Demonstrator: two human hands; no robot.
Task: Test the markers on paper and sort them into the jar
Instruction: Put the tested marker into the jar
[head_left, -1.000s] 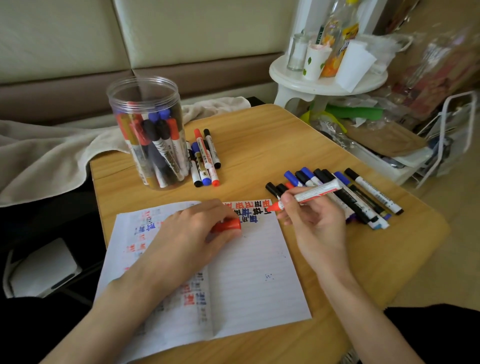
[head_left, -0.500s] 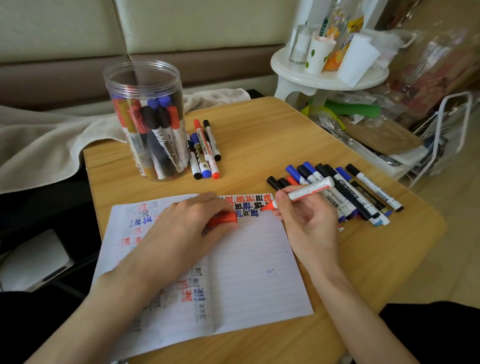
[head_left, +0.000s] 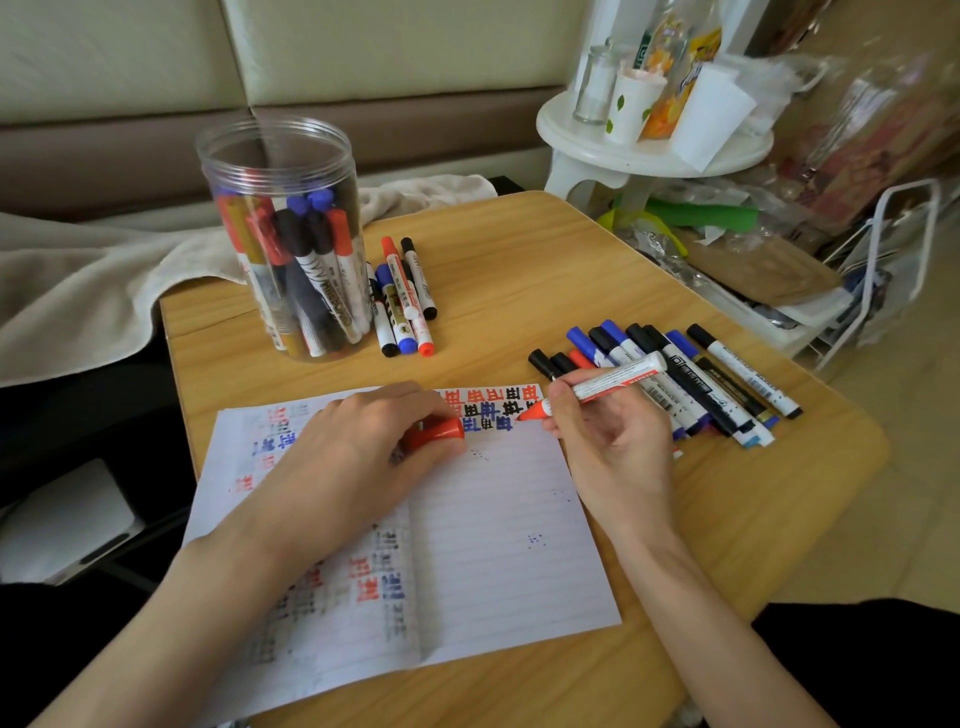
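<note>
Edging marker (head_left: 618, 378) tip toward 9 o'clock over paper (head_left: 498, 545), gripping barrel in right hand (head_left: 618, 452); pinching red cap (head_left: 435, 434) in left hand (head_left: 353, 452), at jar's (head_left: 275, 156) 5 o'clock.

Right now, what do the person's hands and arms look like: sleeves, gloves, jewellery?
Left hand and right hand are bare: no gloves, rings, watch or bands visible. Both forearms are uncovered to the frame edge, and no sleeves show.

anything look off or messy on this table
Nothing spilled or broken. The paper lies crooked, its left part seemingly past the table edge, with stray blue dots on it. The red marker in the right hand is uncapped; the left hand holds its cap.
</note>
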